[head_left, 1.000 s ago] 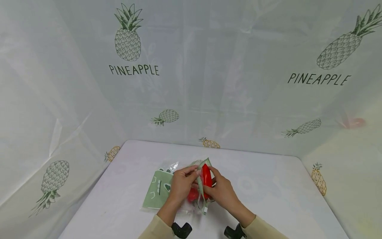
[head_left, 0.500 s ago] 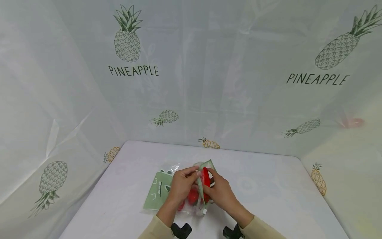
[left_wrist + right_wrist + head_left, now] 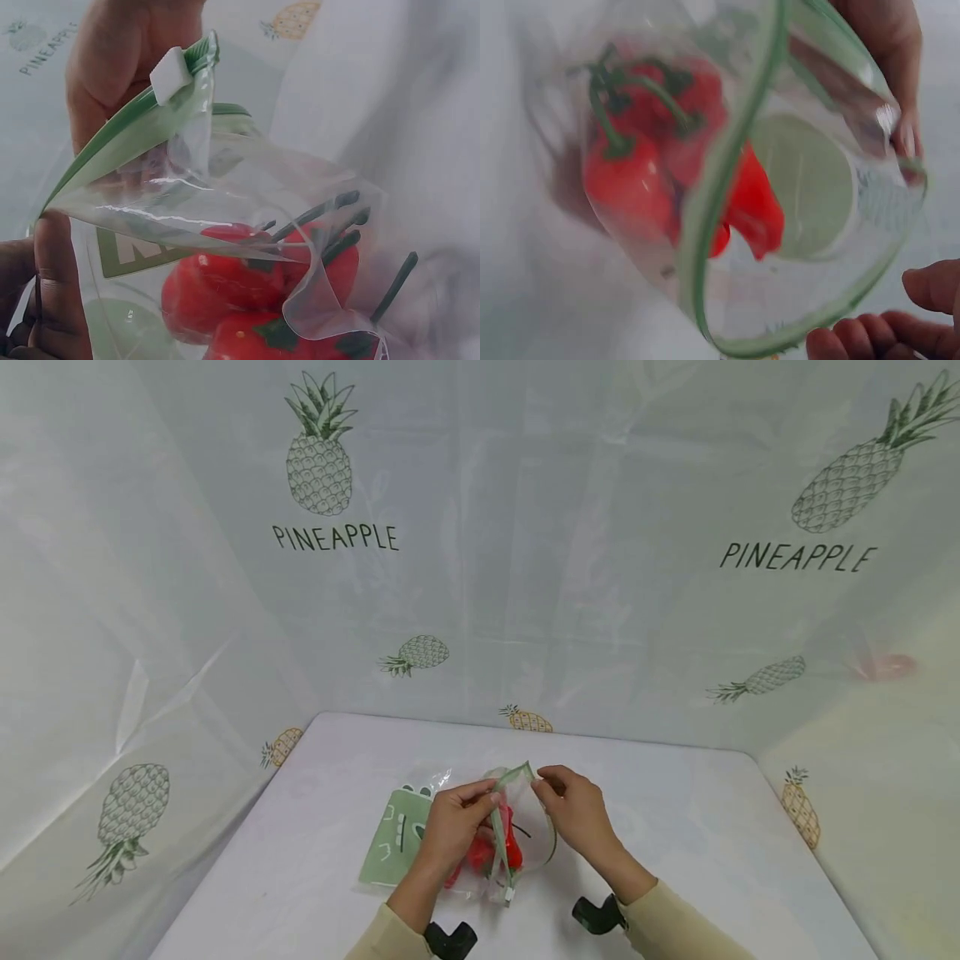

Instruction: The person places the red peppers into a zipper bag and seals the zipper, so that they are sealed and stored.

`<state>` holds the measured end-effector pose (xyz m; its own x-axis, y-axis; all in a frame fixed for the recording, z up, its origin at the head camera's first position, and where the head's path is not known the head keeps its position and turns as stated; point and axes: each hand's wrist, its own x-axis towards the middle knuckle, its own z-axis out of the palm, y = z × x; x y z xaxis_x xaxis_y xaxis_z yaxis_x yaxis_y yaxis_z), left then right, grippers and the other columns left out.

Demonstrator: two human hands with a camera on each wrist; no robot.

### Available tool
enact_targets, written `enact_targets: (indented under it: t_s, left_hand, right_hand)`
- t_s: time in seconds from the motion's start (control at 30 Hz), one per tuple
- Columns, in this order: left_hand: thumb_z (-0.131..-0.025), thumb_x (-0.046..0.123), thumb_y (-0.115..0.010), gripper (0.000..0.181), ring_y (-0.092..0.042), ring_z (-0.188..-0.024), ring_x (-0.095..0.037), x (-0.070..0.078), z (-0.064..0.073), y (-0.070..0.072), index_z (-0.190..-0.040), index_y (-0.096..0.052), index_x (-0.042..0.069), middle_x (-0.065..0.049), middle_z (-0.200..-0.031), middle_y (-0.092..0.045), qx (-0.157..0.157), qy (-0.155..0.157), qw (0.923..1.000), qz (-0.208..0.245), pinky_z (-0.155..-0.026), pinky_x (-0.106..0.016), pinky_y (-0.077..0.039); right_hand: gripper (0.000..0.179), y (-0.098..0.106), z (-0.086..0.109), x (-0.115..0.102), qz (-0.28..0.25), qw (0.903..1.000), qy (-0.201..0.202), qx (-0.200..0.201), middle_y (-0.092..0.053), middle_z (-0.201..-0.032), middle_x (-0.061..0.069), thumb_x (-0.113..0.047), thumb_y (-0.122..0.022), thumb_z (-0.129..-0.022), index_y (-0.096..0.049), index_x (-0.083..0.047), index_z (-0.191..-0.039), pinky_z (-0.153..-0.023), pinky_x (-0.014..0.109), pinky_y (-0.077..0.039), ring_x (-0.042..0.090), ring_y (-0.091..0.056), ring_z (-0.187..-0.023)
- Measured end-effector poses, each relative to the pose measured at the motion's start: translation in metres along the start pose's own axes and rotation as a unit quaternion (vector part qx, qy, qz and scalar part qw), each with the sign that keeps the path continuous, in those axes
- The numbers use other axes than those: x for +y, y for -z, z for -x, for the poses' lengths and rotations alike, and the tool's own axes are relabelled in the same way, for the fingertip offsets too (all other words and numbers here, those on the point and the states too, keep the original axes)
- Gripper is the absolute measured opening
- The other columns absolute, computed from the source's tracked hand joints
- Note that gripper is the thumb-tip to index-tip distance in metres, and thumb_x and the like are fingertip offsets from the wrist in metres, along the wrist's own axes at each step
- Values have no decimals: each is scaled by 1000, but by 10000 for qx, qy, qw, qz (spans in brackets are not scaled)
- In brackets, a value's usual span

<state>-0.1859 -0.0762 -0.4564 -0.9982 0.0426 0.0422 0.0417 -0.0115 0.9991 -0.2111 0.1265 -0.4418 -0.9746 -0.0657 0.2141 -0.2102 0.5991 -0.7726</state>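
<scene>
A clear zip bag [image 3: 534,839] with a green rim and white slider holds several red peppers [image 3: 630,180] with green stems. My left hand [image 3: 448,831] pinches the bag's rim on its left side. In the left wrist view, the left fingers [image 3: 56,277] grip that edge. My right hand [image 3: 581,810] is at the right side of the bag's mouth, its fingertips close to the rim. The right wrist view shows its thumb apart from its bent fingers, with no pepper between them. The bag's mouth is spread wide. Peppers overlap inside, partly hidden by the left hand.
A flat green pouch [image 3: 393,839] with a cartoon face lies left of the bag, partly covered by the left hand. The white table [image 3: 660,827] has pineapple-print curtains [image 3: 540,568] around its back and sides.
My right hand has let go of a red pepper and moved right, out of the bag's mouth. The pepper has dropped lower inside the bag. My left hand has hardly moved.
</scene>
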Motion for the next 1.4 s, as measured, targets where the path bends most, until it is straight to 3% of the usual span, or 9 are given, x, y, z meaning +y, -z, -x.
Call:
enact_targets:
  t_s: [0.13,0.47,0.7,0.93,1.2,1.3,1.4]
  left_hand:
    - [-100,16,-74,35,-70,-70,-10,1,1,1,-131,-73,2,-21,-105,-77,-57,50,9998,169,-65,-23,-64]
    - [-100,15,-74,34,-68,-71,-11,2,3,3,-131,-73,2,-19,-109,-76,-157,74,9997,189,-65,-23,-64]
    - [-98,16,-76,31,-68,-68,-12,0,4,3,-127,-76,4,-16,-108,-76,-119,14,9999,77,-63,-24,-63]
    - [-98,15,-76,31,-67,-65,-10,-5,6,2,-127,-76,4,-17,-113,-77,-189,81,9997,106,-61,-24,-63]
    - [-98,14,-75,29,-65,-56,-10,-7,11,-2,-125,-77,4,-18,-96,-78,-296,204,9993,-53,-47,-19,-51]
    - [-98,15,-76,28,-64,-53,-9,-8,12,-5,-124,-78,6,-14,-85,-76,-333,239,9991,-104,-44,-18,-46]
    - [-98,15,-76,27,-65,-53,-9,-10,12,-8,-123,-79,6,-13,-81,-75,-371,211,9990,-130,-46,-19,-51]
  right_hand:
    - [26,6,-13,7,73,9998,181,51,-78,-111,8,-20,-70,-103,-74,-7,-125,-86,47,-63,26,-73,-101]
    - [29,9,-34,24,-370,9992,-117,-101,-76,-119,10,-24,-67,-105,-73,-9,-130,-80,35,-61,23,-74,-97]
    - [29,5,-41,32,-765,9965,-300,-169,-76,-116,12,-25,-65,-107,-74,-8,-129,-80,34,-58,37,-70,-105]
    - [39,3,-49,35,-1136,9898,-709,-485,-76,-110,18,-35,-60,-109,-76,0,-116,-89,42,-64,24,-72,-99]
    - [55,8,-55,36,-1473,9745,-1290,-1093,-75,-94,11,-49,-58,-107,-78,3,-103,-81,41,-66,20,-71,-85]
    - [61,10,-58,35,-1343,9736,-1366,-1239,-76,-90,10,-54,-58,-106,-78,3,-101,-78,40,-66,19,-72,-82]
    - [63,12,-61,34,-1097,9751,-1395,-1329,-76,-88,9,-58,-60,-104,-79,2,-100,-78,40,-66,21,-73,-81]
